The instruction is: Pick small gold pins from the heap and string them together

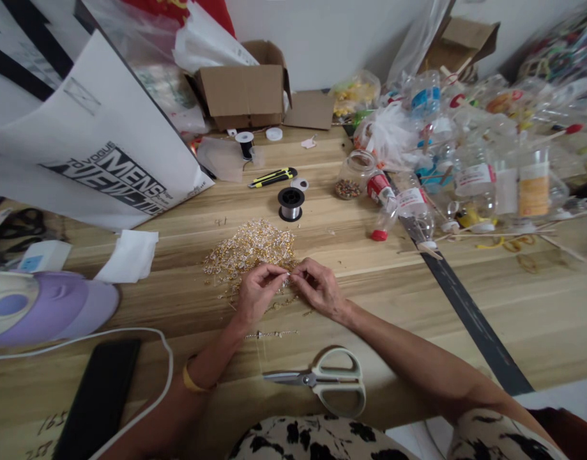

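Note:
My left hand (259, 291) and my right hand (319, 285) meet fingertip to fingertip at the near edge of a pile of gold and clear beads (250, 249). Both pinch at something tiny and pale between them, too small to name. Below them on the wood lies a short beaded chain (271, 334), with a few gold pieces just above it. Closer to my body rest scissors (317, 380) with pale handles, blades pointing left. Beyond the pile stands a spool of thin wire (291, 204).
A yellow-black utility knife (273, 177) and a black thread spool (245, 145) lie farther back. Plastic bottles (475, 179) crowd the right, beside a jar of beads (353, 176). At left are a large paper bag (96, 140), a purple appliance (58, 303) and a black phone (99, 396).

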Tool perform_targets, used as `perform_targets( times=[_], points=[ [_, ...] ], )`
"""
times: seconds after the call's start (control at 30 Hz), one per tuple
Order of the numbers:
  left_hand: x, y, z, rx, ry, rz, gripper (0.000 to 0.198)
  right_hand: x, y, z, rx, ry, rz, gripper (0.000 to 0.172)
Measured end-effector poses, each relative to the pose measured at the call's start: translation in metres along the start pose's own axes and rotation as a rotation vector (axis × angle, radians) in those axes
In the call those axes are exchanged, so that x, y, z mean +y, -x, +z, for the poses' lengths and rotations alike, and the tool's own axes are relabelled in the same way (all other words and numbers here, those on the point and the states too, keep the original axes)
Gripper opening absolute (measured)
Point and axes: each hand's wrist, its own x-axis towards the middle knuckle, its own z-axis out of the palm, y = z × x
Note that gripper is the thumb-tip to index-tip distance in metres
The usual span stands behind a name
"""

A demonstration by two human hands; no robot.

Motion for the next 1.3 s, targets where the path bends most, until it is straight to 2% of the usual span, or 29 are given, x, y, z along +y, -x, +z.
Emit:
perform_targets(
  times=[0.4, 0.7, 1.3],
  points=[
    [-0.0008, -0.0001, 0.0002, 0.002, -0.009, 0.019, 0.007, -0.0021, 0.0000, -0.0001, -0.007, 0.008, 0.024, 0.014],
    [-0.0049, 0.0003, -0.0003, 0.001, -0.061, 0.091, 0.006, -0.0004, 0.0004, 0.0001, -0.007, -0.002, 0.025, 0.011],
    [-0.0034, 0.0023, 0.0009, 0.009, -0.073, 0.097, 0.005, 0.0003, 0.0006, -0.0002, -0.025, 0.007, 0.039, 0.013]
  ],
)
